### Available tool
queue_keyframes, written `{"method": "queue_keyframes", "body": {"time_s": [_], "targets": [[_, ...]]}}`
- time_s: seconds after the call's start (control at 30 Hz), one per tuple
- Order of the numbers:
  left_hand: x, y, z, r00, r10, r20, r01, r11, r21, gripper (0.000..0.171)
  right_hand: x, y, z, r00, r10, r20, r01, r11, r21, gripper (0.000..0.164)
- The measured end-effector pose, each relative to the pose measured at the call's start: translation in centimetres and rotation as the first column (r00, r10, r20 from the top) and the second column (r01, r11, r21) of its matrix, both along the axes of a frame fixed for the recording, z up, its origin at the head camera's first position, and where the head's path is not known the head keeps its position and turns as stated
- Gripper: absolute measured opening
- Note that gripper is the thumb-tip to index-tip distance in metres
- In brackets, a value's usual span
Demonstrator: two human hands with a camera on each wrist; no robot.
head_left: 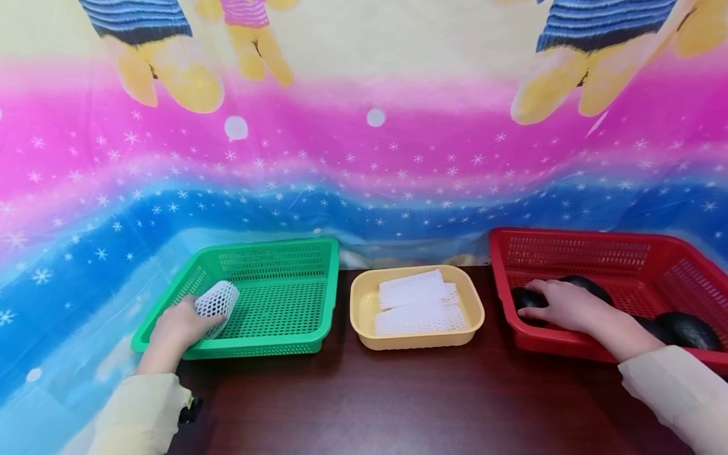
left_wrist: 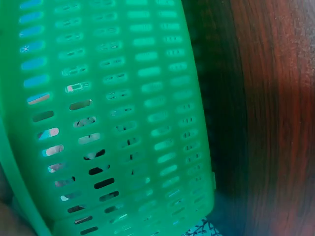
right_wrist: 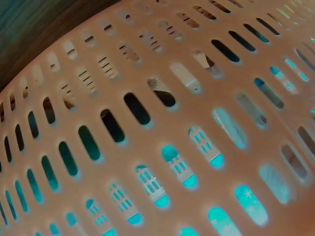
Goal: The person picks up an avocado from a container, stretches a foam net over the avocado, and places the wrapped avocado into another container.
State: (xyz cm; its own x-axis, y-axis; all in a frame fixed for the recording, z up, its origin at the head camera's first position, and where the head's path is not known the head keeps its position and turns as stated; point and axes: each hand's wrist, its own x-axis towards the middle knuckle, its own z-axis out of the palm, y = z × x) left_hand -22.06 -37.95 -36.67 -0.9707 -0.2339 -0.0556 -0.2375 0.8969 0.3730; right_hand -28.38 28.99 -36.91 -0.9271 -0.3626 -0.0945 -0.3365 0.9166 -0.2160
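Observation:
My left hand (head_left: 181,325) reaches over the near left side of the green basket (head_left: 327,303). It grips a white foam net sleeve (head_left: 224,297), whose mesh holes show dark on the hand's side. At the right, my right hand (head_left: 569,306) is inside the red basket (head_left: 500,278), thumb and fingers around a dark, glossy avocado (head_left: 523,298). More avocados lie there: one (head_left: 588,287) behind the hand and another (head_left: 688,330) near the forearm. Basket walls fill much of both wrist views and hide the hands' grips.
Between the baskets stands a cream tray (head_left: 364,338) with several flat white foam net sleeves (head_left: 421,303). All three containers sit on a dark reddish wooden table (head_left: 398,398). A printed cloth (head_left: 364,158) hangs behind and along the left side.

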Motion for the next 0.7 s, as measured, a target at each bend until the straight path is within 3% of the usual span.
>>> {"method": "queue_keyframes", "body": {"time_s": [0.53,0.7], "targets": [[-0.42,-0.26,0.01,0.989,-0.001,0.149,0.004,1.0,-0.02,0.087,-0.99,0.12,-0.06,0.993,-0.025,0.112,0.032,0.998,-0.058,0.079],[-0.83,-0.13,-0.2,0.987,-0.022,0.159,0.028,0.999,-0.036,0.068,-0.95,0.3,-0.15,0.992,-0.033,0.126,0.04,0.997,-0.061,0.078]]}}
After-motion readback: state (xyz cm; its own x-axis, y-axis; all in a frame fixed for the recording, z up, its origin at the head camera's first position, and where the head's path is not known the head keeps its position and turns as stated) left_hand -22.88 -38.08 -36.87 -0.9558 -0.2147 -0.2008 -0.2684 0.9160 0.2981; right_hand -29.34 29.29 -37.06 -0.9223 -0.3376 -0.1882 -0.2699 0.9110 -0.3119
